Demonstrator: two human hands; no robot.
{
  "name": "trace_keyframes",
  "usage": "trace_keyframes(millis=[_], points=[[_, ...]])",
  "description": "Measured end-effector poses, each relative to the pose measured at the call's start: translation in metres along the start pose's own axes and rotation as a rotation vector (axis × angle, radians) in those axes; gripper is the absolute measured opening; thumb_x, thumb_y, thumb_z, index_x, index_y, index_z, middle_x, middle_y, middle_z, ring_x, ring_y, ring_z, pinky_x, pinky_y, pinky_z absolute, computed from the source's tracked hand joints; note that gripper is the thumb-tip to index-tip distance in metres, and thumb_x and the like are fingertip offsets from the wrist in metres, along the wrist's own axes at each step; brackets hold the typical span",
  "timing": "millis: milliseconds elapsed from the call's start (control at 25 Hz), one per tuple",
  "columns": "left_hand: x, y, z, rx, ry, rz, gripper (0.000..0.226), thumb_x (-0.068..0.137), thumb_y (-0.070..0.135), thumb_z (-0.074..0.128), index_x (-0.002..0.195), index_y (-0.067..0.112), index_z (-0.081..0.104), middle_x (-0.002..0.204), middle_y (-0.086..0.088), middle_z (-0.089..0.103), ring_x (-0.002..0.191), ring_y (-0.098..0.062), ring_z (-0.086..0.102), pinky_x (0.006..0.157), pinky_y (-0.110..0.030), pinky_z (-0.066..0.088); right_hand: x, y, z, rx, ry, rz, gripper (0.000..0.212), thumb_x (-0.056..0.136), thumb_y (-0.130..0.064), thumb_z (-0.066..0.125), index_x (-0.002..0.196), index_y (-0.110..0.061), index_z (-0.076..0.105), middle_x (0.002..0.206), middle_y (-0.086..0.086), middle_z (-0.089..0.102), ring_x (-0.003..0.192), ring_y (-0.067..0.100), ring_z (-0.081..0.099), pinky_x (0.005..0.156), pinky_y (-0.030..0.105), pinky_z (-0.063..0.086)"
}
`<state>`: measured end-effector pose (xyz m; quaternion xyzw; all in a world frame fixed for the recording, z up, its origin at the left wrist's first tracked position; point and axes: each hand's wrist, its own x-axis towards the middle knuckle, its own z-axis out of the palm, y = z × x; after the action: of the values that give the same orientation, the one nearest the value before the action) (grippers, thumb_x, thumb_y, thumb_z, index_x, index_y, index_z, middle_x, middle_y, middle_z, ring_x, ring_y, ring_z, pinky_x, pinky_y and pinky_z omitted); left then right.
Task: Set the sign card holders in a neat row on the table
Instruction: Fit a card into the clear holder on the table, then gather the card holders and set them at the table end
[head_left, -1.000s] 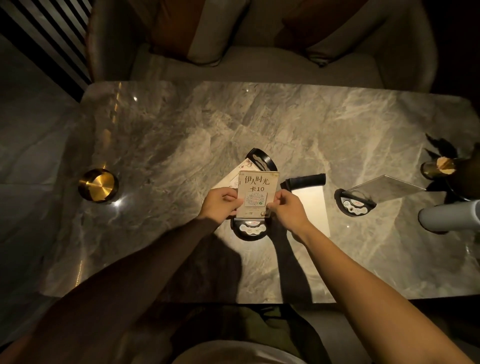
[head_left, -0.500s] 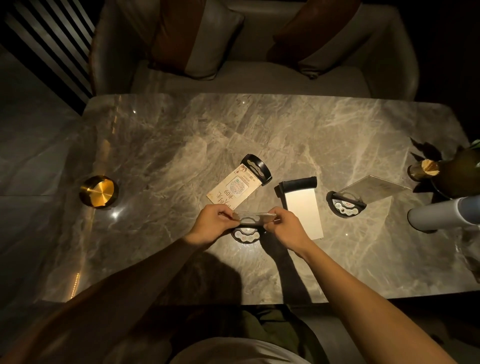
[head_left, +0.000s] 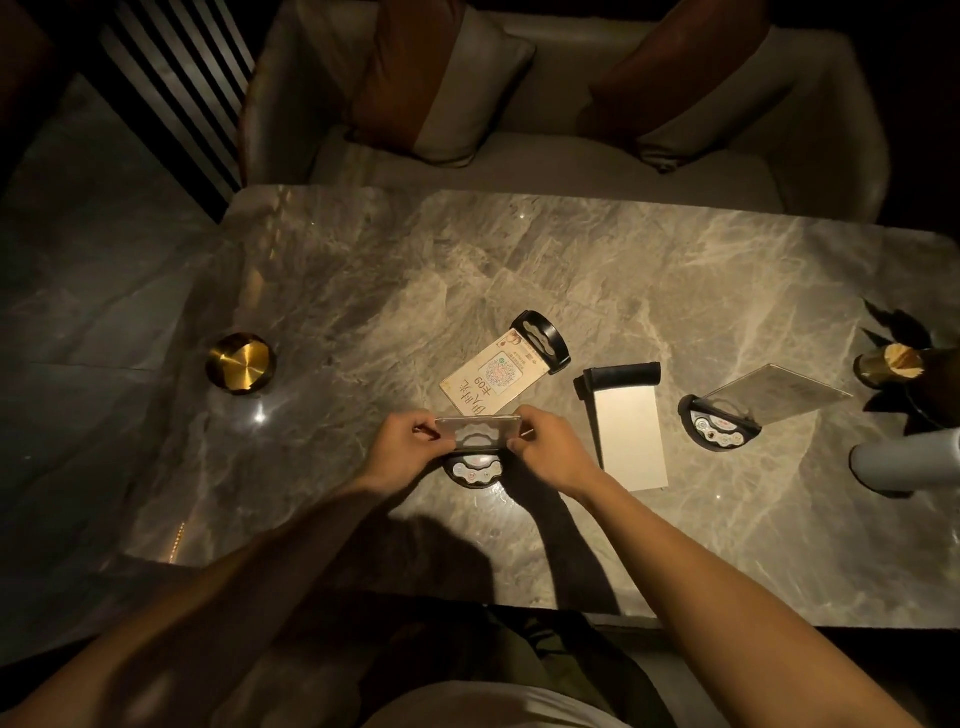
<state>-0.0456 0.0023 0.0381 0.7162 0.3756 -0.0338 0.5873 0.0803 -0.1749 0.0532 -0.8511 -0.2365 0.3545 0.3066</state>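
My left hand (head_left: 402, 447) and my right hand (head_left: 550, 449) pinch the two side edges of a sign card holder (head_left: 478, 434), whose clear panel leans away from me over its black half-round base (head_left: 474, 473) on the marble table (head_left: 363, 322). Just behind it a second holder (head_left: 506, 371) lies flat, printed card up, base pointing to the far right. To the right a third holder (head_left: 628, 426) lies flat with a blank white face. Farther right a fourth holder (head_left: 748, 413) stands on its base, panel tilted back.
A round brass dish (head_left: 240, 361) sits at the table's left. At the right edge stand a dark bottle with a gold neck (head_left: 904, 364) and a pale grey cylinder (head_left: 906, 460). A grey sofa (head_left: 545, 161) with cushions lies beyond the far edge.
The holder in my hands went from upright with its printed face toward me to tilted back and lowered onto the table. The camera view also shifted downward a little.
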Motion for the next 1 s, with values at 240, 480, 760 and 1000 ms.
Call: trace_keyframes(millis=[240,480,760,1000], points=[[-0.007,-0.038,-0.002,-0.06,0.074,-0.034,0.021,0.077,-0.003,0.08,0.091,0.01,0.072,0.083,-0.009,0.072,0.075,-0.02,0.067,0.075,-0.034,0.056,0.001,-0.004,0.006,-0.042,-0.059,-0.033,0.013,0.095,-0.009,0.057,0.089,-0.021,0.058,0.09,-0.005,0.064,0.087,0.019,0.062,0.066,0.022,0.042],[-0.029,-0.053,0.05,0.146,-0.122,-0.193,0.02,0.077,0.028,0.082,0.084,0.012,0.074,0.064,0.005,0.063,0.06,-0.009,0.057,0.061,-0.023,0.044,-0.01,0.023,-0.03,0.04,0.015,0.04,0.032,0.097,-0.011,0.061,0.129,-0.013,0.06,0.125,0.003,0.064,0.092,0.004,0.061,0.082,0.018,0.046],[-0.017,0.042,0.148,-0.018,-0.334,-0.171,0.037,0.09,0.03,0.072,0.123,0.014,0.065,0.102,-0.005,0.069,0.094,-0.023,0.068,0.08,-0.032,0.054,-0.032,0.094,-0.083,0.267,0.219,0.277,0.049,0.091,-0.009,0.065,0.139,-0.011,0.054,0.136,0.008,0.062,0.126,0.02,0.059,0.105,0.037,0.047],[0.02,0.051,0.214,0.013,-0.27,-0.262,0.056,0.084,0.04,0.071,0.131,0.013,0.057,0.125,-0.015,0.065,0.108,-0.031,0.066,0.089,-0.04,0.058,-0.039,0.14,-0.094,0.322,0.296,0.392,0.044,0.09,-0.014,0.066,0.133,-0.013,0.055,0.118,-0.005,0.06,0.107,0.014,0.059,0.098,0.035,0.05]])
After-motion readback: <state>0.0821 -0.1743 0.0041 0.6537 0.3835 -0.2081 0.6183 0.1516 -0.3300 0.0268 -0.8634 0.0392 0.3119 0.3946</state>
